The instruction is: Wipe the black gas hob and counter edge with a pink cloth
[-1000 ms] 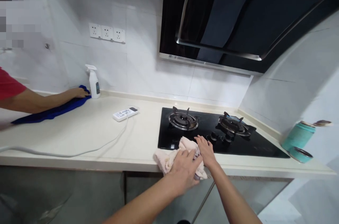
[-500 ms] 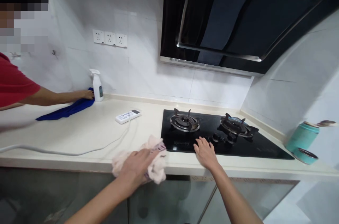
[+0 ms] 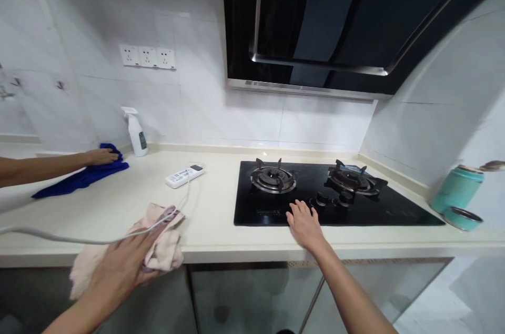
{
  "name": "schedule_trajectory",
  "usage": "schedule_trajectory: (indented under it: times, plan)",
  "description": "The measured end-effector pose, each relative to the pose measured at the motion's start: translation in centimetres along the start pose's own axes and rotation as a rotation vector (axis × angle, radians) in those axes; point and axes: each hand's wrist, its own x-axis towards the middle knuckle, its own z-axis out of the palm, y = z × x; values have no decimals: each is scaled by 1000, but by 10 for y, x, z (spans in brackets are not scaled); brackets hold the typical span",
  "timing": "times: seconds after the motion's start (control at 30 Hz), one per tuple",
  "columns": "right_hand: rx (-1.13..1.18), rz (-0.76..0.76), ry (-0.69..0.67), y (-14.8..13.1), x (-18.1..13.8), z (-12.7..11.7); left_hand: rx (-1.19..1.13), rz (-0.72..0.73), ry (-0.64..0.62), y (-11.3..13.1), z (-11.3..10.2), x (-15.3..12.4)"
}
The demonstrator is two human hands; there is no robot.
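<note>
While the left hand point(image 3: 118, 265) grips a soft (crumpled) pink cloth point(image 3: 158, 244), the right hand point(image 3: 305, 223) lies flat.

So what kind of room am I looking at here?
Most likely a home kitchen: a black glass two-burner gas hob is set into a cream stone countertop, with a black slanted range hood above it and white wall tiles behind.

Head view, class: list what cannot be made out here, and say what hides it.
- Pink cloth: part covered by the left hand.
- White cable: its far end is cut off by the left edge.
- Spray bottle label: too small to read.
- Teal tin: contents hidden by its wall.
</note>
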Motion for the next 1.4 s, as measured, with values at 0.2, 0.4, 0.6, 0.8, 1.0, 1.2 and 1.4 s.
schedule_trajectory:
  times: [0.2,0.4,0.6,0.8,1.0,1.2,1.4]
  plan:
    - [10,20,-16,-2,0,0,12,249,-92,86,10,-1]
    - [26,6,-11,-1,0,-4,-202,536,-99,221,27,36]
    - [14,0,-26,7,3,-1,-233,629,-46,276,41,51]
    - [29,-20,33,7,4,6,-243,587,67,233,53,42]
    - [30,-4,27,5,3,8,-161,518,218,155,41,26]
    - [14,-14,17,5,2,6,-31,266,190,41,25,6]
    - [9,-7,13,3,1,3,61,155,197,-30,20,-12]
